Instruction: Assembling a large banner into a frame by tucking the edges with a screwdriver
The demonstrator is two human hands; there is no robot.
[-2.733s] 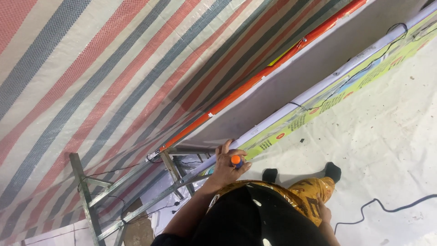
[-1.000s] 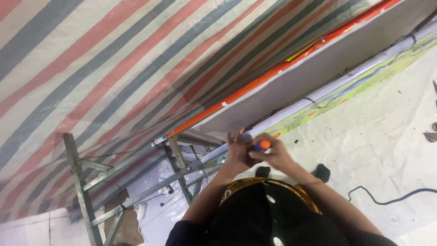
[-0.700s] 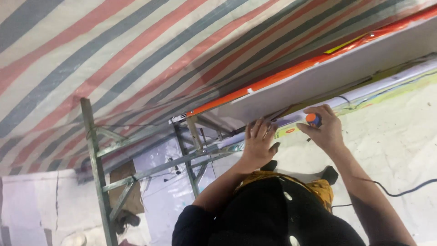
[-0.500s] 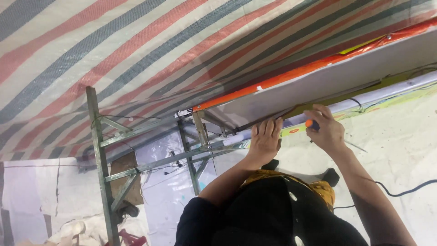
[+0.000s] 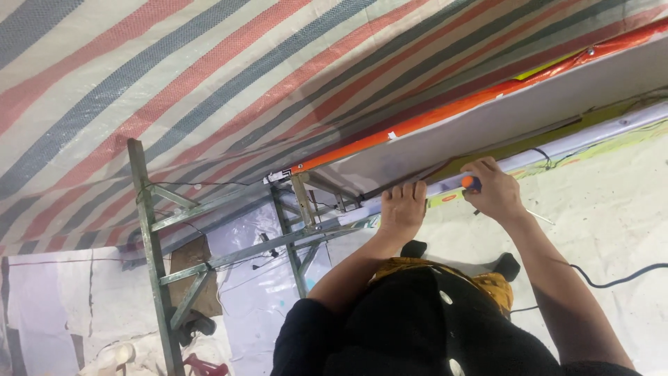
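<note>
From up here I take the long pale pipe [image 5: 591,143] as my landmark; it runs slantwise from the upper right down toward the green metal frame [image 5: 229,209]. Above the pipe the striped tarpaulin [image 5: 209,76] fills most of the view, and between tarpaulin and pipe lies a grey panel [image 5: 557,97] with an orange edge strip [image 5: 445,115]. Below the pipe is the whitish floor sheet [image 5: 612,216], with a black cable [image 5: 612,282] trailing across it. My left hand [image 5: 402,211] lies on the pipe near its lower end, fingers curled over the top and pressing it, holding nothing else. My right hand [image 5: 495,189] sits just up the pipe from the left, fingers closed round an orange-handled tool [image 5: 471,182], whose working end I cannot make out; it seems to meet the pipe. As I judge it, the work on this stretch of pipe is under way, not finished: the pipe looks placed along the panel, a thin dark wire [image 5: 539,154] hangs loose beside it, and I cannot tell how much fixing is left.
</note>
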